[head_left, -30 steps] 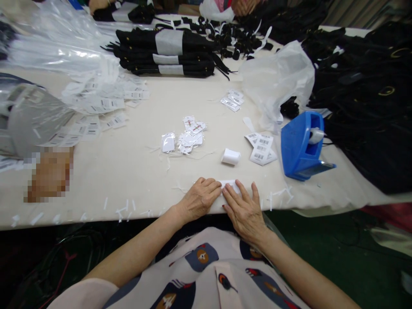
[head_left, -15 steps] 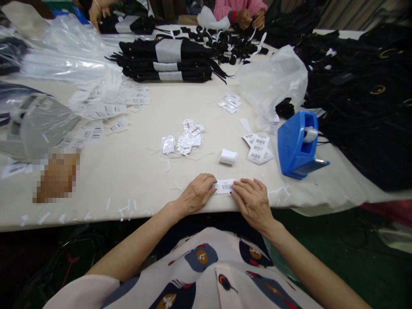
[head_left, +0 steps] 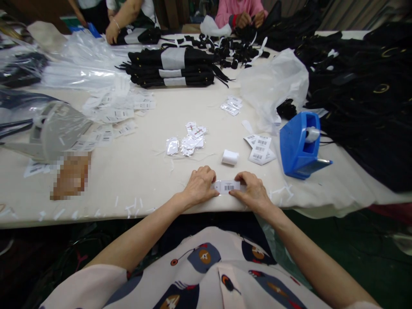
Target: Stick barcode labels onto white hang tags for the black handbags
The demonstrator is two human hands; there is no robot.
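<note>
A small white barcode tag lies near the table's front edge, between my two hands. My left hand pinches its left end, thumb below and fingers above. At the other end, my right hand grips it with the thumb along the lower edge and the fingers curled above. Beyond them rests a white roll, with barcode sticker sheets to its right. A pile of white hang tags with strings lies farther left, and a single tag sits beside it.
A blue tape dispenser stands at right, a grey one at left near barcode strips. Black bundles with grey bands, a plastic bag and black goods lie farther back. Two other people's hands work across the table.
The view has shifted slightly, so the table's contents appear a little farther right. My right-hand fingers have drawn back from the tag's face, showing more of it. Both hands stay at the tag.
</note>
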